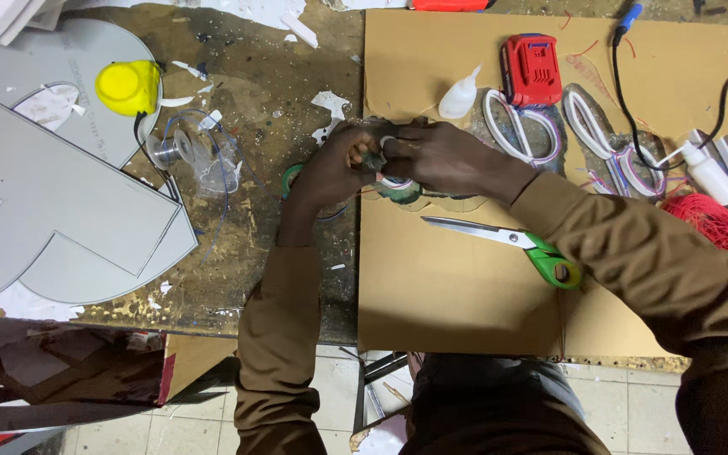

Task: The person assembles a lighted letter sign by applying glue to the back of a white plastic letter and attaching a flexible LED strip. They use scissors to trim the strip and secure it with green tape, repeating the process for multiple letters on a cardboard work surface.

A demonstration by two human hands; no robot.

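My left hand (pixel 330 168) and my right hand (pixel 440 156) meet over the left edge of a brown cardboard sheet (pixel 448 286). Together they grip a roll of dark green tape (pixel 398 190), which sits partly under the right hand's fingers. A small white piece shows between the fingertips; I cannot tell what it is. Another green ring (pixel 291 177) peeks out from under the left hand. Both arms wear brown sleeves.
Green-handled scissors (pixel 516 244) lie on the cardboard below the right forearm. Behind are a white glue bottle (pixel 459 95), a red battery pack (pixel 532 67), white letter shells (pixel 520 126), black cables and red wire (pixel 709 219). At left are grey letter panels (pixel 52 227), a yellow cap (pixel 128 87) and a wire spool (pixel 180 147).
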